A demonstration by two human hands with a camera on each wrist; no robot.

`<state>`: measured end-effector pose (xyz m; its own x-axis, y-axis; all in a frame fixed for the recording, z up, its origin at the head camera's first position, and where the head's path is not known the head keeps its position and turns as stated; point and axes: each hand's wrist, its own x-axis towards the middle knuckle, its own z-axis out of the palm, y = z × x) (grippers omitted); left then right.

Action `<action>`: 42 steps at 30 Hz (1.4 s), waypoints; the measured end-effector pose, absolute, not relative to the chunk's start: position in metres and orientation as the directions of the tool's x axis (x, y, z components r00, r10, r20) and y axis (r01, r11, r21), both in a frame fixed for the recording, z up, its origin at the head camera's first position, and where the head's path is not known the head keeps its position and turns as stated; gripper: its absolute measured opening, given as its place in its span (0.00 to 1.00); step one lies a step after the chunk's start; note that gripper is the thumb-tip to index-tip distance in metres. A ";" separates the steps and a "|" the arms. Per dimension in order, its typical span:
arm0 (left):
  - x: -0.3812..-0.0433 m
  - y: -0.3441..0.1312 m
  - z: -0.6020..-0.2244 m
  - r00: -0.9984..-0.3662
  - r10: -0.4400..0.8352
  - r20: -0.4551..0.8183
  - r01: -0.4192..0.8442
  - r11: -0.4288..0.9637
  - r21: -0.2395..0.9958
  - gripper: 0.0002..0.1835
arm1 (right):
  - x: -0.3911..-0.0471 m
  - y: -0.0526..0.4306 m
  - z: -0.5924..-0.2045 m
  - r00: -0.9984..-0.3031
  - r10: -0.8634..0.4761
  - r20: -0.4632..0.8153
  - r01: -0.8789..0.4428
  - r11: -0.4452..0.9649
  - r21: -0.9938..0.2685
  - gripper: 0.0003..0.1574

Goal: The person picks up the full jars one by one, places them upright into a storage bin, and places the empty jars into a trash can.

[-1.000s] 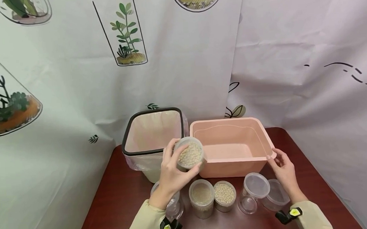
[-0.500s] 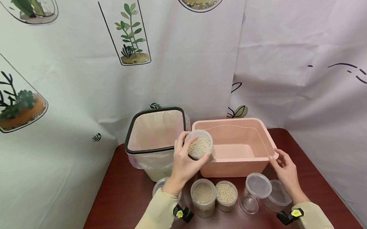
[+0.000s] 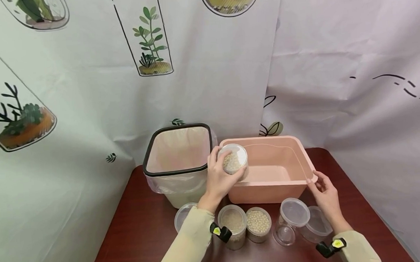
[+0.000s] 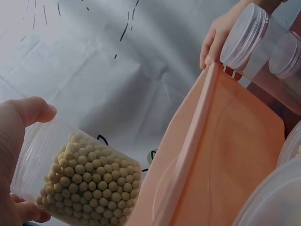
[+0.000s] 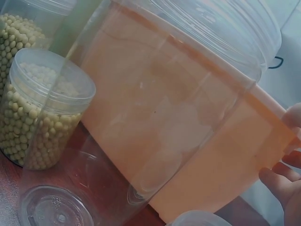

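Observation:
My left hand (image 3: 220,182) grips a lidded clear plastic jar (image 3: 235,160) around its sides, above the near left part of a pink plastic tub (image 3: 271,192). Pale, round, bean-like balls fill much of this jar, which lies tilted in the left wrist view, its lid end (image 4: 35,155) toward the palm. At the tub's near right corner, my right hand (image 3: 324,190) pinches the rim between thumb and fingers. The same pinch shows at the edge of the right wrist view, where the fingers (image 5: 277,181) meet the tub wall.
A bin (image 3: 178,173) with a black rim and plastic liner stands left of the tub. In front are a tall jar (image 3: 232,217), a short jar of balls (image 3: 258,222), a tall clear jar (image 3: 294,212), a short clear jar (image 3: 316,222), and a partly hidden jar (image 3: 184,216).
My left hand has carried the jar to the right, from near the bin's edge to over the tub's left side. The right hand keeps its pinch on the tub's corner.

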<state>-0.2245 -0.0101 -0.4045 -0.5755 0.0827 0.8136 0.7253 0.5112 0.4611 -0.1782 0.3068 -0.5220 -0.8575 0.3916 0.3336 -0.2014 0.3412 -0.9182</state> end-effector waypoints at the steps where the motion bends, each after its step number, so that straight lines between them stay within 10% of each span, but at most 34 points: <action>1: -0.226 -0.009 -0.405 -0.583 0.080 0.808 0.718 0.515 0.467 0.28 | -0.179 0.308 -0.524 -0.856 0.392 0.338 -0.209 0.336 -0.918 0.30; 21: -0.254 0.018 -0.417 -0.764 0.172 0.622 0.588 0.580 0.563 0.30 | -0.215 0.344 -0.596 -0.833 0.433 0.344 -0.150 0.422 -0.894 0.36; 31: -0.269 0.025 -0.427 -0.899 0.157 0.408 0.404 0.654 0.639 0.32 | -0.187 0.322 -0.543 -0.868 0.396 0.300 -0.140 0.386 -0.912 0.32; 42: -0.281 0.028 -0.440 -0.958 0.148 0.246 0.278 0.688 0.670 0.32 | -0.212 0.345 -0.591 -0.848 0.422 0.320 -0.123 0.432 -0.894 0.40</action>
